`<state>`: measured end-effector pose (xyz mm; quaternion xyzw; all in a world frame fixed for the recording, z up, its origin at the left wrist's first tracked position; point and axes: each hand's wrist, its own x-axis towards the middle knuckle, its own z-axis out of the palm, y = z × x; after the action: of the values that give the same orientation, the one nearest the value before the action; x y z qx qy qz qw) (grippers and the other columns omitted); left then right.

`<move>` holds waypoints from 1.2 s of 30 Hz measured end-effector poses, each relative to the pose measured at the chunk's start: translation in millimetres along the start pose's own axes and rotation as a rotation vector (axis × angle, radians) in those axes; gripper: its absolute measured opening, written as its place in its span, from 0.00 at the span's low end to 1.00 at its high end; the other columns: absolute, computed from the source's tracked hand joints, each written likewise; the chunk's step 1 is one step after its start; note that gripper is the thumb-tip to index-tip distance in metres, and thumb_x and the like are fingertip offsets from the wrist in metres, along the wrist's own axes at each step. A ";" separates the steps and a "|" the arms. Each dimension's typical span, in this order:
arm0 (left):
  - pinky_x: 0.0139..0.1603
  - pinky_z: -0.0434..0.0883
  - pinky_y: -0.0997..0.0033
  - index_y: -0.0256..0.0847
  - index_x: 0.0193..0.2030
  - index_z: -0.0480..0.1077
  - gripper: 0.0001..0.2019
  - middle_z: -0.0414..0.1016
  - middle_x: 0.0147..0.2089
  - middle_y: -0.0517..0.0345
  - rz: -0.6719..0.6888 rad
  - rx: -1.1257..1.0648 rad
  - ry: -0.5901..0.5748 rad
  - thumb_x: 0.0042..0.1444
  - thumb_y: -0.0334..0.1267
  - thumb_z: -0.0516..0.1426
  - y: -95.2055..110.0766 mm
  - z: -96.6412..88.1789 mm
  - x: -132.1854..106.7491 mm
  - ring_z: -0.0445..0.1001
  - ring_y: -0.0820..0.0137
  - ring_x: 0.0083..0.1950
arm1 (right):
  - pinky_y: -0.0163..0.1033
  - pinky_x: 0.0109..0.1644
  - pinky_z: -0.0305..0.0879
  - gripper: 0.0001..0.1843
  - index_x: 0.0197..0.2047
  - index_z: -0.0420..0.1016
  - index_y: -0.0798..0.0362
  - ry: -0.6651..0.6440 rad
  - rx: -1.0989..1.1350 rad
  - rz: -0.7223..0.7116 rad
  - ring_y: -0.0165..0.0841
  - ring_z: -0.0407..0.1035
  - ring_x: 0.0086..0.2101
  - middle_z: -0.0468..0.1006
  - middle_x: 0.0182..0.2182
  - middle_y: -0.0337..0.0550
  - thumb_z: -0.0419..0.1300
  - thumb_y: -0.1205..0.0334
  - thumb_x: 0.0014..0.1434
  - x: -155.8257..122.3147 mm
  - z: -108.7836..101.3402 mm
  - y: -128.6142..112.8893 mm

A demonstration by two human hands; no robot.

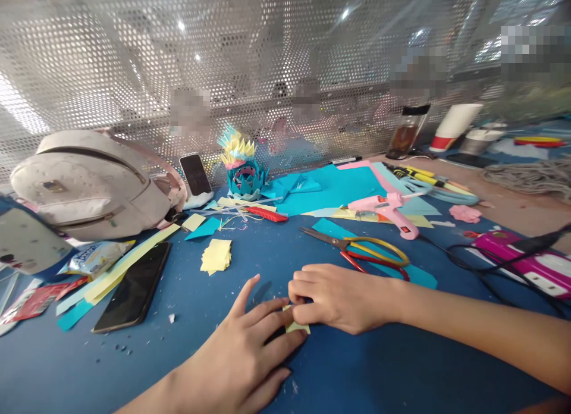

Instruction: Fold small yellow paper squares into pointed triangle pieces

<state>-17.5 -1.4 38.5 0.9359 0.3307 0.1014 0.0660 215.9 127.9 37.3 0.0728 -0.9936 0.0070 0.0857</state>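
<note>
A small piece of pale yellow paper (300, 328) lies on the blue table, partly hidden under my fingers. My left hand (256, 345) rests flat with its fingers stretched out, the fingertips touching the paper's left and lower side. Curled fingers of my right hand (341, 298) pinch the paper from the right; the exact grip is hidden. Just beyond the hands sits a small stack of yellow paper squares (216, 255). Scissors (345, 243) with red and yellow handles lie partly over a strip of blue paper (422, 275), near my right hand.
A pink glue gun (390, 212), red cutter (267, 214) and blue paper sheets (343, 188) lie farther back, beside a folded-paper model (245, 179). Left are a phone (136, 289) and backpack (93, 188). A magenta power strip (526, 262) with black cables stands right.
</note>
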 end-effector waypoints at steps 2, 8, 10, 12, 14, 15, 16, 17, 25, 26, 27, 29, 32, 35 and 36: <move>0.75 0.18 0.49 0.41 0.70 0.62 0.20 0.69 0.68 0.53 -0.004 -0.008 -0.005 0.74 0.40 0.49 0.0 -0.5 -0.6 0.61 0.62 0.74 | 0.42 0.40 0.56 0.06 0.40 0.70 0.52 0.000 0.021 0.011 0.36 0.60 0.35 0.72 0.41 0.44 0.54 0.69 0.68 0.0 1.8 0.0; 0.77 0.27 0.41 0.42 0.70 0.62 0.21 0.71 0.67 0.51 -0.014 -0.030 0.010 0.73 0.37 0.51 1.5 -1.7 -0.7 0.64 0.61 0.72 | 0.42 0.45 0.58 0.04 0.42 0.70 0.54 0.037 0.193 0.138 0.37 0.63 0.39 0.74 0.41 0.45 0.58 0.63 0.70 -1.8 4.1 -1.9; 0.77 0.30 0.39 0.41 0.70 0.62 0.21 0.71 0.67 0.50 -0.011 -0.024 0.011 0.73 0.37 0.51 1.8 -2.2 0.2 0.64 0.60 0.72 | 0.42 0.49 0.58 0.04 0.42 0.70 0.53 0.058 0.304 0.216 0.36 0.64 0.39 0.74 0.40 0.42 0.61 0.62 0.68 -2.4 4.7 -2.5; 0.77 0.30 0.38 0.40 0.70 0.62 0.21 0.70 0.68 0.49 -0.004 -0.009 0.003 0.73 0.37 0.51 2.0 -2.6 1.0 0.64 0.59 0.72 | 0.43 0.53 0.58 0.06 0.42 0.70 0.53 0.079 0.382 0.276 0.35 0.64 0.39 0.74 0.39 0.41 0.63 0.62 0.67 -2.8 5.7 -2.7; 0.77 0.30 0.38 0.39 0.70 0.62 0.21 0.70 0.68 0.48 0.000 0.008 0.004 0.73 0.38 0.51 2.0 -2.8 1.6 0.65 0.59 0.72 | 0.43 0.54 0.58 0.06 0.43 0.71 0.53 0.104 0.422 0.293 0.34 0.65 0.39 0.74 0.39 0.40 0.64 0.63 0.66 -3.3 7.1 -2.2; 0.77 0.30 0.38 0.38 0.69 0.62 0.21 0.71 0.67 0.48 0.003 0.011 0.010 0.73 0.38 0.51 1.9 -2.5 1.7 0.65 0.59 0.71 | 0.42 0.53 0.59 0.06 0.42 0.71 0.52 0.119 0.437 0.286 0.34 0.65 0.39 0.74 0.38 0.40 0.65 0.63 0.66 -3.6 8.0 -1.6; 0.77 0.31 0.39 0.38 0.69 0.62 0.21 0.71 0.67 0.48 0.002 0.013 0.013 0.73 0.38 0.51 1.7 -2.0 1.6 0.66 0.59 0.71 | 0.41 0.52 0.59 0.05 0.42 0.73 0.52 0.137 0.452 0.274 0.33 0.65 0.39 0.74 0.38 0.39 0.65 0.63 0.66 -4.0 8.9 -1.0; 0.77 0.31 0.39 0.38 0.70 0.62 0.21 0.72 0.66 0.48 0.001 0.013 0.014 0.73 0.38 0.51 1.5 -1.0 1.4 0.66 0.59 0.71 | 0.39 0.50 0.59 0.04 0.41 0.74 0.52 0.155 0.465 0.259 0.32 0.66 0.39 0.74 0.37 0.39 0.65 0.64 0.66 -4.4 9.8 -0.2; 0.76 0.26 0.38 0.40 0.73 0.58 0.23 0.68 0.69 0.50 0.020 0.047 0.050 0.75 0.42 0.46 -1.0 8.4 -0.2 0.63 0.57 0.71 | 0.37 0.42 0.58 0.11 0.39 0.81 0.52 0.247 0.445 0.144 0.31 0.66 0.36 0.74 0.34 0.41 0.59 0.60 0.72 -7.6 8.5 4.7; 0.76 0.26 0.38 0.40 0.73 0.58 0.23 0.68 0.69 0.50 0.020 0.064 0.044 0.75 0.42 0.46 -0.7 7.4 0.3 0.64 0.57 0.71 | 0.37 0.42 0.58 0.13 0.40 0.81 0.52 0.248 0.422 0.122 0.31 0.65 0.35 0.74 0.34 0.41 0.57 0.59 0.73 -8.4 7.3 5.4; 0.76 0.26 0.37 0.40 0.73 0.58 0.23 0.68 0.68 0.49 0.020 0.083 0.034 0.75 0.42 0.47 -0.2 6.1 0.8 0.64 0.56 0.71 | 0.38 0.41 0.57 0.15 0.40 0.82 0.52 0.250 0.396 0.099 0.31 0.64 0.35 0.74 0.33 0.42 0.55 0.58 0.74 -9.3 5.9 6.1; 0.76 0.28 0.37 0.40 0.73 0.58 0.23 0.68 0.68 0.49 0.016 0.114 -0.003 0.75 0.42 0.47 0.4 3.6 1.7 0.65 0.56 0.70 | 0.39 0.41 0.56 0.17 0.42 0.82 0.51 0.251 0.343 0.056 0.32 0.63 0.34 0.74 0.33 0.42 0.53 0.57 0.75 -11.4 3.0 7.6; 0.76 0.28 0.35 0.40 0.74 0.58 0.24 0.69 0.67 0.48 0.021 0.115 0.003 0.75 0.43 0.47 -0.2 3.8 1.4 0.65 0.55 0.70 | 0.40 0.40 0.55 0.15 0.43 0.82 0.50 0.242 0.277 0.015 0.33 0.63 0.34 0.74 0.34 0.42 0.54 0.57 0.74 -13.7 -0.4 8.9; 0.76 0.29 0.34 0.41 0.74 0.57 0.24 0.68 0.67 0.48 0.023 0.098 0.024 0.75 0.42 0.48 -1.5 6.9 0.3 0.65 0.55 0.70 | 0.41 0.40 0.53 0.15 0.42 0.82 0.50 0.246 0.250 -0.001 0.33 0.62 0.34 0.75 0.33 0.42 0.55 0.56 0.74 -13.7 -1.7 8.2; 0.76 0.31 0.33 0.41 0.74 0.58 0.24 0.68 0.67 0.48 0.021 0.093 0.024 0.74 0.41 0.49 -1.7 7.6 0.2 0.65 0.55 0.70 | 0.41 0.39 0.53 0.15 0.42 0.82 0.51 0.250 0.249 -0.004 0.33 0.62 0.33 0.75 0.33 0.42 0.55 0.56 0.74 -13.2 -1.7 7.6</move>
<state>-16.6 -0.3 30.9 0.9402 0.3258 0.0978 0.0175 228.0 137.4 36.7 0.0836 -0.9665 0.1388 0.1991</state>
